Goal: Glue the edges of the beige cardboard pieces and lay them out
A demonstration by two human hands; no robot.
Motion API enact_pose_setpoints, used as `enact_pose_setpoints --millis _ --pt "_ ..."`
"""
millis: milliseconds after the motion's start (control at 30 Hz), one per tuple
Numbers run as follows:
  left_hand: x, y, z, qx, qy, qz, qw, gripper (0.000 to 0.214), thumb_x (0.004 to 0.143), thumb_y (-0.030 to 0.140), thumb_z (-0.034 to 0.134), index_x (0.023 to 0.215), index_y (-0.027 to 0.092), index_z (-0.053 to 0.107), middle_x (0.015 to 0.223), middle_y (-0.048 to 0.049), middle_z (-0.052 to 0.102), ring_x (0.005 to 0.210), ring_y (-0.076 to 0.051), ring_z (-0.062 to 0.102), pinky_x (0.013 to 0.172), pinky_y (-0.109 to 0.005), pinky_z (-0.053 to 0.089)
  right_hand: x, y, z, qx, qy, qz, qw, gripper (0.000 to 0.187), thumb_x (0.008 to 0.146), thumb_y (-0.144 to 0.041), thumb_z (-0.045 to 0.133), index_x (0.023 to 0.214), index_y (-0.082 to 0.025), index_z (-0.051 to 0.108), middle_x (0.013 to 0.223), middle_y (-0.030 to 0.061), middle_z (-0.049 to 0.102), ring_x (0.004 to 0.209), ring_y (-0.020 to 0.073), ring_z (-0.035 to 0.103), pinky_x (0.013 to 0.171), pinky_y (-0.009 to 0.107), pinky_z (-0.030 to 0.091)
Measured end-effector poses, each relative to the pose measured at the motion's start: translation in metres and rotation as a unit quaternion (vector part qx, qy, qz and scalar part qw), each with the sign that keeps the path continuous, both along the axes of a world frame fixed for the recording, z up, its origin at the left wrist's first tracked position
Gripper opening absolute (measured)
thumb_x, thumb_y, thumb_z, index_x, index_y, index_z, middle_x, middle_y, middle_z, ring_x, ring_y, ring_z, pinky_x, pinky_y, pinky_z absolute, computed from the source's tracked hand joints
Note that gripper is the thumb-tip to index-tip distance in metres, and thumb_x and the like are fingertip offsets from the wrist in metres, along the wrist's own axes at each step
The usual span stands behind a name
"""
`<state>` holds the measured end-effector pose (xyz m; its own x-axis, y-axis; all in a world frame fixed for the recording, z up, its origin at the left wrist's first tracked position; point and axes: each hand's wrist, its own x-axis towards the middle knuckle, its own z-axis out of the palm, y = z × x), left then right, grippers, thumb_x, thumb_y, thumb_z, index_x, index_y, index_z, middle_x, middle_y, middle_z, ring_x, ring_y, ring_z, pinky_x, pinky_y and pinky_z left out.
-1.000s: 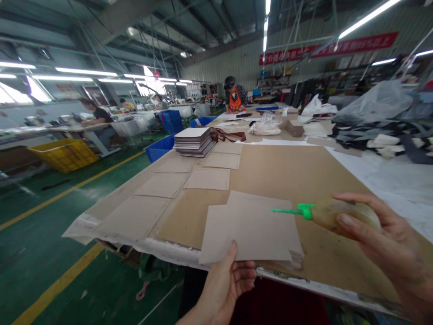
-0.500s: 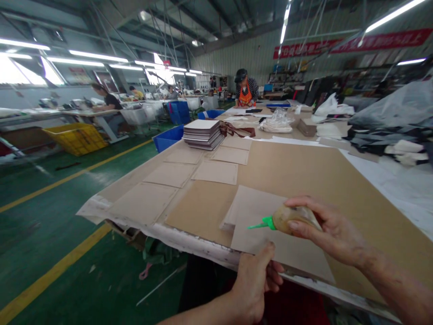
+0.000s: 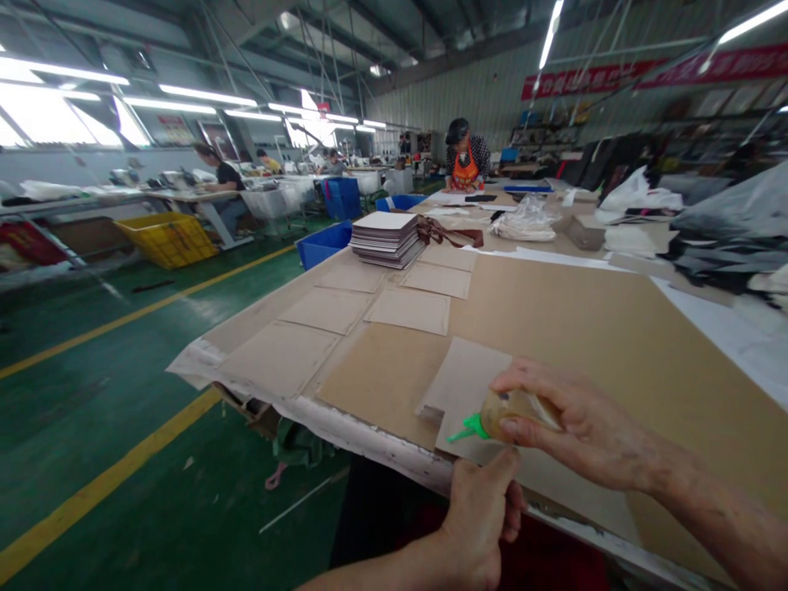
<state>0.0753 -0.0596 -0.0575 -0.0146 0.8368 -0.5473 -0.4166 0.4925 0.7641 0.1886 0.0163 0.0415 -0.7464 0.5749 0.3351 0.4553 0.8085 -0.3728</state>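
My right hand (image 3: 575, 427) is closed round a soft glue bottle (image 3: 514, 408) with a green nozzle (image 3: 465, 428) that points left and down at a grey card sheet (image 3: 554, 480) near the table's front edge. My left hand (image 3: 483, 517) grips that sheet's near edge, thumb on top. A small pile of like sheets (image 3: 461, 379) lies just beyond it on the brown board (image 3: 591, 328).
Several grey card sheets (image 3: 326, 309) lie in rows on the left of the table, with a stack of them (image 3: 385, 238) behind. A person in an orange apron (image 3: 465, 164) works at the far end. Blue bins (image 3: 323, 244), a yellow crate (image 3: 166, 238) and green floor lie left.
The top sheet has slid toward me and to the right off the pile. My right hand has brought the glue bottle left and down over it. The view has shifted left.
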Motion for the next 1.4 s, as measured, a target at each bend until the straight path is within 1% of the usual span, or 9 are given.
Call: enact_pose_setpoints --millis 100,267,433,567,833,967,1067,1233,1400 --pt "0.000 0.000 0.000 0.002 -0.007 0.001 1.000 0.037 0.073 0.038 0.055 0.044 0.017 0.044 0.040 0.0029 0.040 0.031 -0.004 0.028 0.034 -0.020 0.014 -0.002 -0.001 0.004 -0.006 -0.015 0.016 1.000 0.022 0.094 -0.041 0.050 0.110 -0.027 0.053 0.101 0.0016 0.058 0.091 0.0218 0.056 0.075 0.033 0.043" --pt "0.000 0.000 0.000 0.000 -0.003 0.002 1.000 0.035 0.072 0.039 0.056 0.046 0.017 0.045 0.040 0.0036 0.041 0.030 -0.004 0.029 0.034 -0.020 0.014 -0.004 0.000 0.004 0.007 -0.018 0.006 1.000 0.022 0.094 -0.040 0.050 0.111 -0.026 0.053 0.103 0.0018 0.057 0.092 0.0214 0.055 0.076 0.034 0.042" --pt "0.000 -0.001 0.003 0.005 -0.011 0.005 1.000 0.036 0.070 0.038 0.056 0.044 0.017 0.043 0.039 0.0038 0.040 0.031 -0.004 0.028 0.034 -0.019 0.014 -0.005 -0.002 0.004 -0.028 -0.019 0.017 0.999 0.021 0.093 -0.040 0.051 0.111 -0.028 0.052 0.101 -0.0008 0.057 0.089 0.0196 0.056 0.076 0.032 0.042" --pt "0.000 -0.001 0.004 0.001 -0.002 0.007 1.000 0.037 0.071 0.039 0.054 0.043 0.018 0.043 0.037 0.0044 0.037 0.030 -0.004 0.027 0.034 -0.020 0.014 -0.001 0.008 0.000 -0.050 0.011 -0.020 0.998 0.023 0.092 -0.044 0.052 0.109 -0.029 0.054 0.104 -0.0012 0.059 0.092 0.0200 0.056 0.075 0.031 0.043" --pt "0.001 0.001 0.000 -0.018 0.007 -0.002 1.000 0.042 0.069 0.043 0.052 0.037 0.017 0.043 0.034 0.0036 0.035 0.029 -0.004 0.027 0.034 -0.020 0.013 0.004 0.046 -0.004 -0.001 -0.024 -0.113 0.993 0.027 0.091 -0.050 0.049 0.107 -0.028 0.055 0.103 -0.0011 0.059 0.086 0.0214 0.057 0.073 0.034 0.041" --pt "0.001 0.002 -0.004 -0.009 0.010 -0.005 1.000 0.044 0.067 0.046 0.051 0.034 0.018 0.042 0.030 0.0044 0.030 0.026 -0.004 0.025 0.032 -0.020 0.012 0.004 0.057 -0.004 0.005 -0.028 -0.148 0.989 0.029 0.090 -0.050 0.050 0.105 -0.027 0.056 0.101 -0.0004 0.060 0.083 0.0220 0.057 0.070 0.034 0.040" --pt "0.001 0.003 -0.007 -0.002 0.023 -0.013 1.000 0.047 0.067 0.050 0.050 0.033 0.018 0.043 0.028 0.0042 0.029 0.024 -0.004 0.023 0.032 -0.021 0.012 0.003 0.052 -0.002 -0.014 -0.017 -0.146 0.989 0.029 0.089 -0.050 0.049 0.105 -0.027 0.057 0.099 -0.0006 0.061 0.082 0.0219 0.057 0.069 0.034 0.040" --pt "0.001 0.005 -0.012 0.008 0.037 -0.027 0.999 0.052 0.066 0.057 0.050 0.033 0.018 0.044 0.027 0.0035 0.030 0.024 -0.005 0.025 0.031 -0.022 0.014 0.003 0.037 0.000 -0.058 -0.010 -0.081 0.995 0.027 0.090 -0.049 0.049 0.107 -0.029 0.056 0.105 -0.0020 0.060 0.092 0.0222 0.056 0.073 0.033 0.041" --pt "0.001 0.005 -0.018 0.003 0.050 -0.034 0.998 0.054 0.067 0.060 0.050 0.033 0.018 0.044 0.026 0.0036 0.029 0.023 -0.005 0.024 0.031 -0.022 0.014 0.004 0.059 -0.005 -0.011 -0.003 -0.147 0.989 0.028 0.089 -0.049 0.051 0.105 -0.027 0.057 0.098 -0.0003 0.061 0.081 0.0217 0.057 0.068 0.033 0.041"
